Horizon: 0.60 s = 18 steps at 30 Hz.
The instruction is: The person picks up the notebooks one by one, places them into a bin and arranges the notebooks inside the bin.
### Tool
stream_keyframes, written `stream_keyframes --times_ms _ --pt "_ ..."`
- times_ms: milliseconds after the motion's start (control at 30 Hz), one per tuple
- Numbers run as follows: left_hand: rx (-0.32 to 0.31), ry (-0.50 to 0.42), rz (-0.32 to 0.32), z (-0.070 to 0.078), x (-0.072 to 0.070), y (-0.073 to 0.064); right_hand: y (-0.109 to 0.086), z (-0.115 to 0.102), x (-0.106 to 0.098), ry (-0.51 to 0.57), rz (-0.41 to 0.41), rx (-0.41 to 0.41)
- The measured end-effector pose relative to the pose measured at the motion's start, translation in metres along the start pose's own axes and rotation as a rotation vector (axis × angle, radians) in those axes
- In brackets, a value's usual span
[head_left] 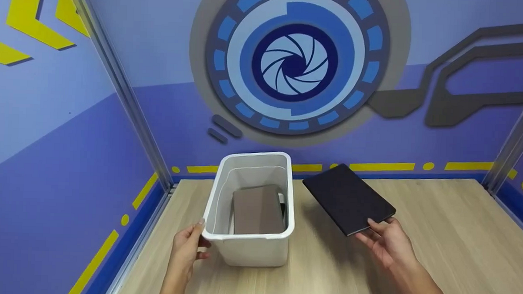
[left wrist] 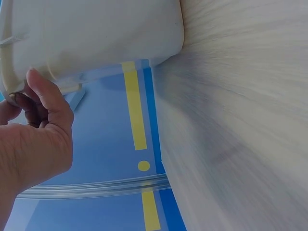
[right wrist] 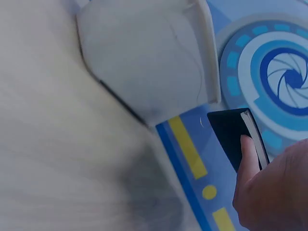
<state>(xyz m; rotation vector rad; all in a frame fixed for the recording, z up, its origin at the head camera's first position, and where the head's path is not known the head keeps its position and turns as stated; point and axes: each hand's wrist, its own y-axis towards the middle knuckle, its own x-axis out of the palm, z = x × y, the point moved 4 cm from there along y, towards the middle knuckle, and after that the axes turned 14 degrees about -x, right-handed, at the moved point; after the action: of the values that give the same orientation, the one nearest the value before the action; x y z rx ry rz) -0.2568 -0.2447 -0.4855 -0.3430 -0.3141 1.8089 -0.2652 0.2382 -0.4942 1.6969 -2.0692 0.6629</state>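
Note:
A black hardcover notebook [head_left: 349,198] is held above the table by my right hand [head_left: 391,243], thumb on its cover and fingers beneath the near corner. In the right wrist view the pale page edges of the notebook [right wrist: 231,130] show beside the thumb. To its left stands a white plastic bin [head_left: 257,253], upright on the table. My left hand [head_left: 186,249] grips the bin's rim at the near left corner. Inside the bin lies a brown-grey notebook [head_left: 257,210], with other items partly hidden under and beside it.
The light wood table [head_left: 449,240] runs back to a blue-purple printed wall [head_left: 167,117]. A metal frame post [head_left: 124,85] rises at the left corner, and another post [head_left: 514,134] stands at the right.

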Motion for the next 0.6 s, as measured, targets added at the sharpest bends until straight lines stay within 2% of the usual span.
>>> stream_keyframes --times_ms 300,600 --pt "0.004 -0.02 -0.013 -0.002 0.0 0.001 -0.013 -0.01 0.031 0.083 -0.013 -0.022" --pt "0.002 -0.009 -0.01 -0.002 0.0 0.001 -0.025 -0.013 0.052 0.11 -0.036 -0.079"
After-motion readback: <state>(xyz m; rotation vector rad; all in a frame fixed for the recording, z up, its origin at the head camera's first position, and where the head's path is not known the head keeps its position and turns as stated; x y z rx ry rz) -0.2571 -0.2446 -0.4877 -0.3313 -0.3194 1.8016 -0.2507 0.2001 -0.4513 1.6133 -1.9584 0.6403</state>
